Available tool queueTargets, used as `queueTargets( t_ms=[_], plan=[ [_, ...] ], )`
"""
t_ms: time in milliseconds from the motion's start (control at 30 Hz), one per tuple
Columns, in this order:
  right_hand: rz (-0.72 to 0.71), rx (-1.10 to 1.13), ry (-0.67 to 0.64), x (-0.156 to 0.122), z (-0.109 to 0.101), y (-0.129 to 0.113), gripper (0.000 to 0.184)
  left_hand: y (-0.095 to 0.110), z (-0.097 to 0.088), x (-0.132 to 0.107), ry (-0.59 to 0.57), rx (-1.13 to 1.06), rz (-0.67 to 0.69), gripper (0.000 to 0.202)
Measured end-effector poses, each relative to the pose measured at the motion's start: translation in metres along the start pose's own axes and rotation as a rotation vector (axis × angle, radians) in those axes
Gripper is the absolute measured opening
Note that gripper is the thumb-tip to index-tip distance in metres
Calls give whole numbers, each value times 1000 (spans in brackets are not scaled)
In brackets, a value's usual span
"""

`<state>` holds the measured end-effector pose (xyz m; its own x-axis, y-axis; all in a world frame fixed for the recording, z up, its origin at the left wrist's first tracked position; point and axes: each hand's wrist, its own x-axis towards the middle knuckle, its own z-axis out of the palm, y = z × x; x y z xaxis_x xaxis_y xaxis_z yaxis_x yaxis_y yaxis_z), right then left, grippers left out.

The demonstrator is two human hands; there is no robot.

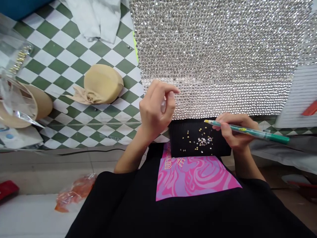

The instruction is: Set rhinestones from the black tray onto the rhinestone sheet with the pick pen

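Note:
My right hand (234,130) grips a green pen-like stick (250,131) whose yellow tip points left over a small black tray (178,140) holding several loose rhinestones (203,140). My left hand (157,107) hovers raised just above and left of the tray, fingers curled with thumb and fingertips close together; I cannot make out anything between them. Behind both hands spreads a large sheet covered in silver rhinestones (218,56).
A beige fabric-covered pad (102,84) lies on the green-and-white checkered cloth (61,53) at left, with clear plastic bags (12,62) and a beige cap further left. A white lined sheet (300,99) is at right. An orange bag (74,193) lies on the floor.

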<state>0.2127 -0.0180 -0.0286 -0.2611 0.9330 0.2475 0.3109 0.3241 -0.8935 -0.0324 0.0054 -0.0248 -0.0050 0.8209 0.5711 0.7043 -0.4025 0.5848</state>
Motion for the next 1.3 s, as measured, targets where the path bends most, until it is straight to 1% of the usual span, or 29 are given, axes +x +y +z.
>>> queueTargets(
  t_ms=[67,133,200,300,367,433,467,633,700,800,933,1033,1100,1200,1300],
  plan=[
    [13,0,97,10,2,0,5,-1,1,0,-8,4,-16,20],
    [-2,-20,186,25,7,-2,6,-2,1,-1,1,11,-18,20],
    [-32,-16,238,44,14,-6,8,-2,0,0,12,23,-34,20],
    [-48,14,193,71,26,-6,10,-1,-1,0,5,25,-84,21],
    [-32,1,151,83,31,-3,13,-1,-2,0,67,6,-52,20],
    [-33,-38,135,91,35,1,15,-2,-1,0,82,-4,-63,20],
    [-41,-59,132,92,36,2,15,-2,-1,0,66,-5,-82,21],
    [-71,-135,127,94,37,4,19,-1,-3,1,81,-4,-94,20],
    [-76,-171,123,95,37,3,19,1,-4,1,54,-1,-116,21],
    [-105,-172,120,95,37,3,17,2,-6,2,37,-12,-134,21],
    [-125,-178,105,94,37,3,15,2,-5,2,42,-14,-141,21],
    [-133,-203,82,93,37,5,12,0,-5,1,55,-5,-117,21],
    [-150,-180,99,94,37,7,11,0,-5,0,51,1,-116,21],
    [-181,-138,168,93,36,8,9,0,-5,0,43,-14,-131,21],
    [-146,-121,170,83,30,2,5,-2,-4,0,59,-35,-102,21]
  ],
)
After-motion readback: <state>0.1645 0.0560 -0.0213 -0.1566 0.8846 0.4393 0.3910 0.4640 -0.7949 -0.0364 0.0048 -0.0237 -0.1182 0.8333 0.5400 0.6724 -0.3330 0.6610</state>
